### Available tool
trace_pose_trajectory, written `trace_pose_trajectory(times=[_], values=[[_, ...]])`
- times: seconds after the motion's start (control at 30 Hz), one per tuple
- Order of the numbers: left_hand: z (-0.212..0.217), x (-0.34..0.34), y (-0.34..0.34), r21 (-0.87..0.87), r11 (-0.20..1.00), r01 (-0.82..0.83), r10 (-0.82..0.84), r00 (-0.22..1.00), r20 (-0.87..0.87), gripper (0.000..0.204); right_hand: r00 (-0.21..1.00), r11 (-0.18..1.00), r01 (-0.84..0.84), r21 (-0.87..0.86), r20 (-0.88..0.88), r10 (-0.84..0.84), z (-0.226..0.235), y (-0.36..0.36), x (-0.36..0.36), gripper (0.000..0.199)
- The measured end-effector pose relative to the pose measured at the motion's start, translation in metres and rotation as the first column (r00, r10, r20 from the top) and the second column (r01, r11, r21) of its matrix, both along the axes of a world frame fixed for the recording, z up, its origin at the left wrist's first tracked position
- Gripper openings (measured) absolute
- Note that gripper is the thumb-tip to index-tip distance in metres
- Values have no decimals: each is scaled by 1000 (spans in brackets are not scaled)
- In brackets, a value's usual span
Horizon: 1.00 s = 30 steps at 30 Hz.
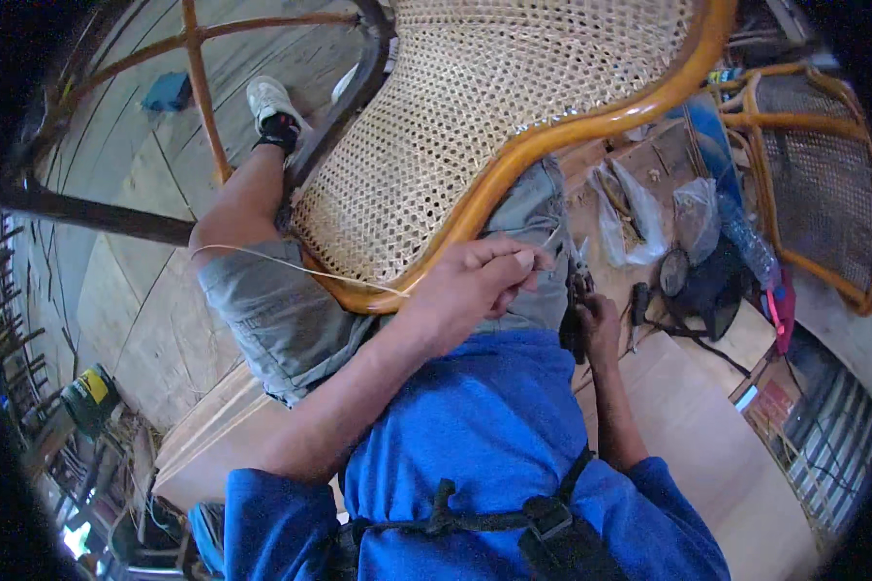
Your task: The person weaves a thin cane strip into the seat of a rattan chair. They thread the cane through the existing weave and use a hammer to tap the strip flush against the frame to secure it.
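Note:
A cane chair back with a curved, glossy brown frame (523, 145) and an open woven cane panel (455, 107) leans across my lap. My left hand (470, 286) is closed in a pinch at the frame's near edge, holding a thin pale cane strand (291, 263). The strand arcs away to the left over my knee, and a short end shows past my fingertips. Low beside my right thigh, my right hand (599, 324) is wrapped round a dark-handled tool that looks like pliers (579, 281). Its metal jaws point away from me, apart from the strand.
Another cane-panelled chair piece (814, 174) stands at the right. Clear plastic bags (635, 218), a screwdriver-like tool (639, 305) and a black bag-like thing (712, 286) lie on the wooden boards. Dark frame bars (107, 215) cross the upper left. A dark green tin (89, 397) sits at the left.

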<state>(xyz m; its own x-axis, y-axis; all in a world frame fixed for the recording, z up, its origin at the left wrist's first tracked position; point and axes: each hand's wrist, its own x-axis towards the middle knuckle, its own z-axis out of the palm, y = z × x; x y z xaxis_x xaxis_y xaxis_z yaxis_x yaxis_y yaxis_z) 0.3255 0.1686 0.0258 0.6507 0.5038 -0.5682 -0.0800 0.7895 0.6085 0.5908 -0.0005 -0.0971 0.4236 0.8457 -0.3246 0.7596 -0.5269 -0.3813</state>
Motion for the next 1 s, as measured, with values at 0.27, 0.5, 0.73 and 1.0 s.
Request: trace_pose_trajectory(times=[0.27, 0.5, 0.73, 1.0], values=[[-13, 1, -14, 171, 983, 71, -53, 993, -106, 21, 916, 915, 347, 205, -285, -284, 3, -14, 36, 24], [-13, -1, -17, 525, 839, 141, 70, 930, -362, 19, 786, 952, 302, 52, -578, -217, 118, 65, -51, 32], [-13, -13, -23, 471, 877, 93, 72, 945, -319, 17, 600, 994, 110, 9, -798, -59, 143, 82, -113, 37], [-16, -26, -22, 319, 948, 6, 89, 955, -283, 12, 771, 992, 115, -52, -625, -122, 119, 81, -109, 33]])
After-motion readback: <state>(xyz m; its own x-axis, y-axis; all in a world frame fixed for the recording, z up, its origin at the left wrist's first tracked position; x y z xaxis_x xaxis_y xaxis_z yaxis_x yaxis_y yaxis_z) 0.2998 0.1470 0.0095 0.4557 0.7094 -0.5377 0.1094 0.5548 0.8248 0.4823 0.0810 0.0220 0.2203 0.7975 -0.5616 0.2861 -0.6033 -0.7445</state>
